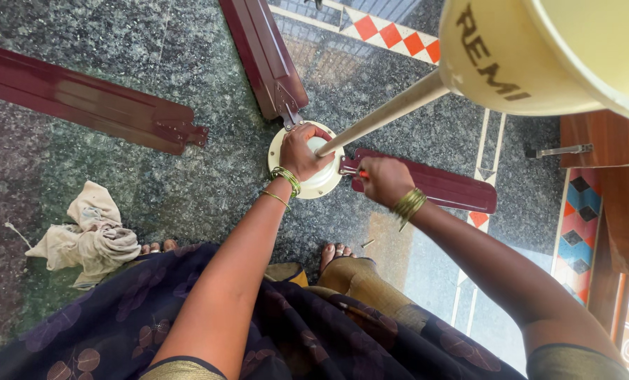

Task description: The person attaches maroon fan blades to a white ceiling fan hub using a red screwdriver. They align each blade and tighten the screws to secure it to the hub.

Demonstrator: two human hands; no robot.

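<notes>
Down on the stone floor [187, 190] stands the cream fan motor [323, 184], its downrod [392, 109] slanting up toward the camera. Her left hand [302, 151] is clamped over the motor's top at the rod's base; her right hand [383, 180] is closed round an orange-handled screwdriver [351, 171] at the maroon blade [441, 186]. The motor looks heavy and rigid, best held at hub or rod; the thin blades would likely bend.

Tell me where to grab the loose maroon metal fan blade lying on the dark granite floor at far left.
Grip the loose maroon metal fan blade across its long flat middle, coming down from above with fingers over the two long edges. It lies flat and apart from the cream round fan motor, and its bracket end is narrow and notched, probably a poorer hold.
</notes>
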